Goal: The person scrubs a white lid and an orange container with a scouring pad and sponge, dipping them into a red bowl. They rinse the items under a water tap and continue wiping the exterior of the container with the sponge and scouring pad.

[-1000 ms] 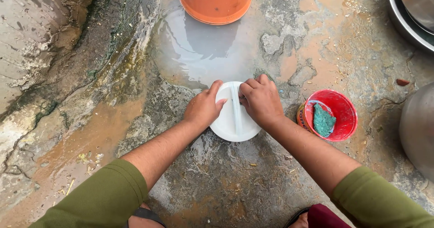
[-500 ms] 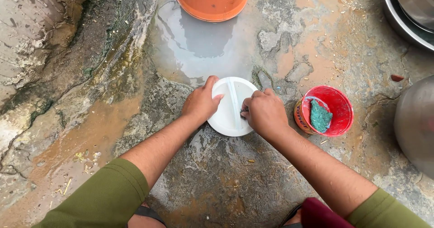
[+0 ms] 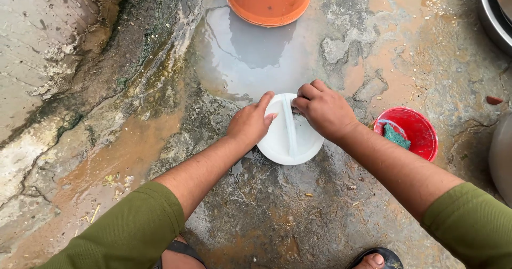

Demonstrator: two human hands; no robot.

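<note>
Fingers of the right hand point(image 3: 324, 109) are now clenched at the upper rim of the white lid point(image 3: 290, 138), moved from its centre; the lid is gripped by the left hand point(image 3: 249, 124) on the wet floor point(image 3: 266, 215), so scrubbing seems continued.

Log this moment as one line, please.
left hand steadies white lid | right hand scrubs its top | red bowl beside

Plate point(image 3: 288, 141) between hands, bowl point(image 3: 413, 130) right, bucket point(image 3: 268, 0) behind
</note>
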